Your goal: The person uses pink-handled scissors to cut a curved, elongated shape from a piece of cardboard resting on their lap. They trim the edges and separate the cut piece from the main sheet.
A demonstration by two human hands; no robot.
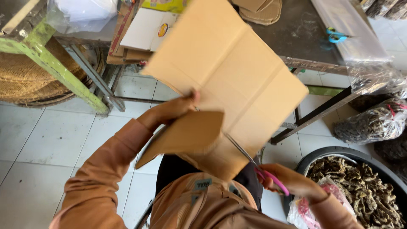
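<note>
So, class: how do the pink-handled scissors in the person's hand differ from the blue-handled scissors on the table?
The pink-handled scissors are held in the right hand, blades in the cardboard sheet; the blue-handled scissors lie untouched on the dark table. Pink ones sit near the camera, blue ones far. Both have coloured plastic handles.

A dark, worn metal-framed table (pixel 296 29) carried blue-handled scissors (pixel 337 35), a long clear plastic sheet (pixel 347 29), round brown cardboard cut-outs (pixel 263 12) and stacked flat cardboard with a white carton (pixel 146 32). The white tiled floor (pixel 46 140) bore a black round tub of dried brown pieces (pixel 364 191) and clear plastic bags of the same (pixel 373 123).
</note>
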